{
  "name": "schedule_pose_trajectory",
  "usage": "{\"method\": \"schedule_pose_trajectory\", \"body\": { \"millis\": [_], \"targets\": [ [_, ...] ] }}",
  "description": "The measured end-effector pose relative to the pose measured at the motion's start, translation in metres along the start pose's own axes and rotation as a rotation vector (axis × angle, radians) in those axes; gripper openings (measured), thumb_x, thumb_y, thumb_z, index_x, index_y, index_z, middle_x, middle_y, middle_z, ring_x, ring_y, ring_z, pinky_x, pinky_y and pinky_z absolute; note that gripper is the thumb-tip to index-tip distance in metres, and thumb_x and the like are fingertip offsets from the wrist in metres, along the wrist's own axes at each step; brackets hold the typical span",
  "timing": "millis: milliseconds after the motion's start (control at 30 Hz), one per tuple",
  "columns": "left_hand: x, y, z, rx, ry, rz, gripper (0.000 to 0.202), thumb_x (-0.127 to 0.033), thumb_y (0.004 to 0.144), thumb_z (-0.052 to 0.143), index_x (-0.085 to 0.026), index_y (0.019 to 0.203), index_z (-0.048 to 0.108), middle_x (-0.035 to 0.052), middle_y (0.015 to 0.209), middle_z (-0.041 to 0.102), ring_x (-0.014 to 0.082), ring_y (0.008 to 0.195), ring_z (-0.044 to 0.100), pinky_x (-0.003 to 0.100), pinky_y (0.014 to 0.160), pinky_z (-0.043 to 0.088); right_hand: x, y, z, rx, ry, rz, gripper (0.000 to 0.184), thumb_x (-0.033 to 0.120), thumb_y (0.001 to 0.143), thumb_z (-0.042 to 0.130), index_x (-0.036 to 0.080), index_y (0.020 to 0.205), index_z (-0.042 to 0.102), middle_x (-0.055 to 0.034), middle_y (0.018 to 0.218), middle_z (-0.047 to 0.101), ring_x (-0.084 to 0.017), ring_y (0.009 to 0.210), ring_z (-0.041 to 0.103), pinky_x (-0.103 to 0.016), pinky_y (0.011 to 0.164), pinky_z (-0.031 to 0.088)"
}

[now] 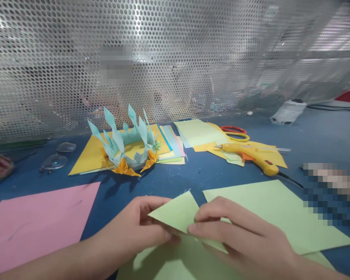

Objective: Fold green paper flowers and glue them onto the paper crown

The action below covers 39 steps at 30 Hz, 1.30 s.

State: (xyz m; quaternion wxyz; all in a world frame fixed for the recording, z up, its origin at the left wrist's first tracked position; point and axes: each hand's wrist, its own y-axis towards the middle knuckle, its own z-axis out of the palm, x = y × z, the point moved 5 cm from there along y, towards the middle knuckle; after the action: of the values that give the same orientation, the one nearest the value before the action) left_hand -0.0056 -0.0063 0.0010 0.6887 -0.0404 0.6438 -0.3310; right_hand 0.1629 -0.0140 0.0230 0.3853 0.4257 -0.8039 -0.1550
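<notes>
Between my two hands is a small folded piece of light green paper (pixel 179 212), its pointed corner toward the left and a flap raised. My left hand (pixel 136 223) is closed on its left part, thumb along the lower edge. My right hand (pixel 239 229) pinches the right side with thumb and index finger. Part of the paper is hidden behind the fingers. Beneath them lies a larger light green sheet (pixel 163 264), and another green sheet (pixel 268 210) is at the right.
A pink sheet (pixel 40 225) lies left. Beyond stands a blue paper crown (pixel 125 146) with orange folded pieces on yellow paper (pixel 84 157). A yellow glue gun (pixel 250 153), scissors (pixel 235 134), glasses (pixel 56 159) and a face mask (pixel 288 112) lie before a perforated metal screen (pixel 169 58).
</notes>
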Motion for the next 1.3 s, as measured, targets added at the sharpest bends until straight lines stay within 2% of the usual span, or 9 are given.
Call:
{"method": "schedule_pose_trajectory", "body": {
  "millis": [100,200,333,467,633,800,933,1067,1300],
  "targets": [
    [-0.004,-0.006,0.000,0.098,-0.094,0.031,0.044,-0.022,0.062,0.082,-0.025,0.105,0.073,0.0014,0.101,0.075,0.0207,0.092,0.069,0.028,0.080,0.052,-0.012,-0.002,0.004,0.119,0.041,0.149,0.026,0.015,0.083,0.063,0.033,0.101,0.069,0.0006,0.088,0.072,-0.016,0.077,0.069,-0.021,0.073,0.056],
    [-0.001,-0.005,-0.005,0.024,0.000,0.022,0.048,-0.038,0.064,0.083,-0.022,0.108,0.072,0.0043,0.102,0.075,0.0227,0.094,0.068,0.028,0.080,0.051,-0.016,-0.002,0.009,0.282,0.133,0.265,0.022,0.022,0.087,0.061,0.034,0.104,0.068,0.0031,0.095,0.073,-0.015,0.082,0.069,-0.021,0.080,0.055],
    [0.010,0.002,-0.013,-0.131,0.099,-0.064,0.039,-0.047,0.074,0.074,-0.022,0.103,0.074,0.0019,0.086,0.076,0.0163,0.073,0.066,0.022,0.064,0.048,-0.005,0.005,0.011,0.393,0.133,0.088,0.029,0.014,0.092,0.051,0.027,0.114,0.067,-0.0021,0.109,0.072,-0.015,0.096,0.067,-0.020,0.089,0.051],
    [0.012,0.004,-0.012,-0.169,0.104,-0.024,0.036,-0.041,0.072,0.076,-0.021,0.103,0.075,0.0007,0.084,0.075,0.0144,0.071,0.063,0.021,0.065,0.046,-0.003,0.011,0.007,0.248,0.065,-0.014,0.023,0.009,0.090,0.054,0.017,0.104,0.070,-0.0074,0.103,0.072,-0.012,0.090,0.068,-0.014,0.084,0.051],
    [0.006,0.004,-0.005,-0.114,0.220,0.150,0.024,-0.034,0.075,0.072,-0.020,0.095,0.078,0.0021,0.085,0.075,0.0185,0.080,0.061,0.024,0.071,0.046,-0.004,0.013,0.005,0.060,0.038,0.063,0.008,0.011,0.082,0.064,0.018,0.080,0.068,-0.0044,0.077,0.069,-0.011,0.070,0.066,-0.015,0.066,0.054],
    [0.008,0.006,-0.005,-0.083,0.156,0.179,0.031,-0.041,0.072,0.075,-0.022,0.095,0.078,0.0027,0.084,0.074,0.0210,0.082,0.061,0.026,0.071,0.048,-0.008,0.013,0.010,0.077,0.096,0.274,0.012,0.012,0.083,0.055,0.019,0.074,0.060,-0.0015,0.070,0.063,-0.011,0.062,0.060,-0.019,0.058,0.051],
    [0.011,0.006,-0.002,-0.047,0.086,0.186,0.036,-0.031,0.060,0.083,-0.022,0.094,0.078,0.0001,0.085,0.075,0.0208,0.080,0.063,0.025,0.070,0.049,-0.013,0.011,0.014,0.045,0.192,0.463,0.013,0.013,0.080,0.055,0.019,0.068,0.056,-0.0008,0.068,0.061,-0.010,0.060,0.058,-0.019,0.057,0.049],
    [0.011,0.005,-0.001,-0.122,0.159,0.194,0.031,-0.023,0.065,0.077,-0.022,0.095,0.078,-0.0010,0.083,0.076,0.0197,0.078,0.064,0.024,0.069,0.049,-0.016,0.007,0.021,-0.014,0.371,0.629,0.011,0.019,0.076,0.061,0.019,0.066,0.055,-0.0016,0.070,0.061,-0.012,0.061,0.058,-0.021,0.057,0.049],
    [0.008,0.006,-0.001,-0.160,0.215,0.192,0.021,-0.016,0.066,0.072,-0.021,0.085,0.078,-0.0028,0.079,0.076,0.0184,0.078,0.066,0.021,0.067,0.048,-0.011,0.007,0.021,-0.024,0.373,0.617,0.012,0.022,0.077,0.060,0.019,0.067,0.055,-0.0010,0.070,0.059,-0.010,0.060,0.055,-0.021,0.057,0.047]
  ]
}}
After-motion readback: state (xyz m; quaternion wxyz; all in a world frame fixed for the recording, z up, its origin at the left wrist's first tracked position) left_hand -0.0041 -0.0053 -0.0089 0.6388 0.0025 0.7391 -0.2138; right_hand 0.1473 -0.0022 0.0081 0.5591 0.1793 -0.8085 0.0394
